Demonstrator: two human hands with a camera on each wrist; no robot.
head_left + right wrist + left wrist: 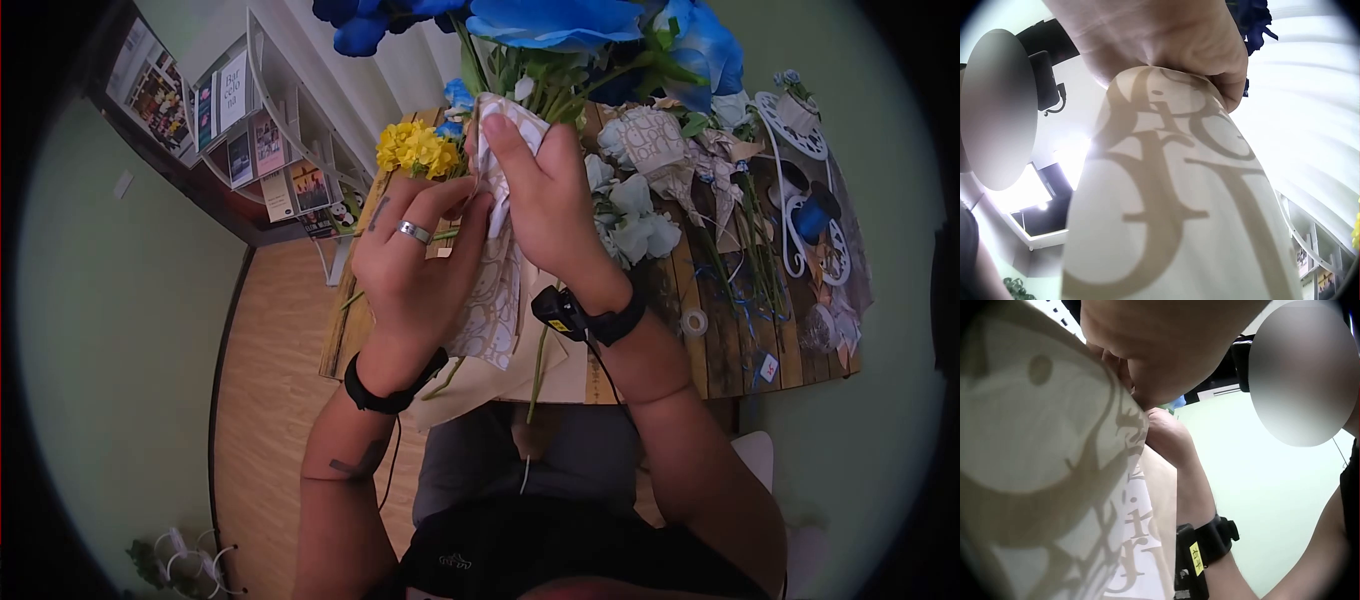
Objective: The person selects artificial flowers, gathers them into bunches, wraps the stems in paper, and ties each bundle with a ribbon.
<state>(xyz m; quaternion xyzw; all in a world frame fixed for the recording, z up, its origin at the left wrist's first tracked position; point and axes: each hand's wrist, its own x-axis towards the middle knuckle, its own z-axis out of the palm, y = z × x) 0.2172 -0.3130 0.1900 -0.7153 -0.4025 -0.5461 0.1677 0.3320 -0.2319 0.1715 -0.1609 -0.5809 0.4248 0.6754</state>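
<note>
White wrapping paper with a tan letter print (488,290) (1041,444) (1166,206) is gathered around the stems of a bouquet of large blue flowers (555,25). My right hand (555,200) (1166,37) grips the gathered paper just under the blooms, its thumb lying along the front. On the other side, my left hand (420,245) (1160,344) pinches the paper's edge with fingers bent, a ring on one finger. Green stems (538,370) stick out below the paper. The fingertips of both hands are partly hidden by paper.
Yellow flowers (418,150) lie left on the wooden table (700,365). Pale blue flowers (635,225), a second wrapped bunch (655,145), a blue ribbon spool (815,212), a tape roll (694,321) and a white metal stand (790,245) are at the right. Brown paper (560,375) lies beneath the bouquet.
</note>
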